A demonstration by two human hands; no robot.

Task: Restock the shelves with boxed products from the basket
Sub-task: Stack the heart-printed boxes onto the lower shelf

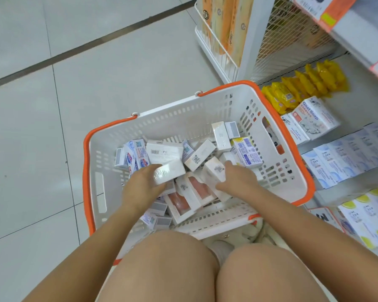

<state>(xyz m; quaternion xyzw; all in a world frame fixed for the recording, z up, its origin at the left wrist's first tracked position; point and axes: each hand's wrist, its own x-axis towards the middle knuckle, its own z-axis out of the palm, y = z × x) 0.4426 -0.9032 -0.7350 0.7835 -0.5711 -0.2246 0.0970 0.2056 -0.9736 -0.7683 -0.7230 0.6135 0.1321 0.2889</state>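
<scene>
We see basket (162, 118) white with slotted walls, orange rim and handles; boxes (202, 156) inside mostly white, some with blue-red logo (138, 158), two with salmon-pink window (200, 189), one with yellow corner and blue print (246, 152); floor (74, 62) pale grey tile crossed by dark strip; shelf packs (303, 88) bright yellow; goat soap boxes (312, 118) white with blue lettering; price tags (327, 12) orange
</scene>
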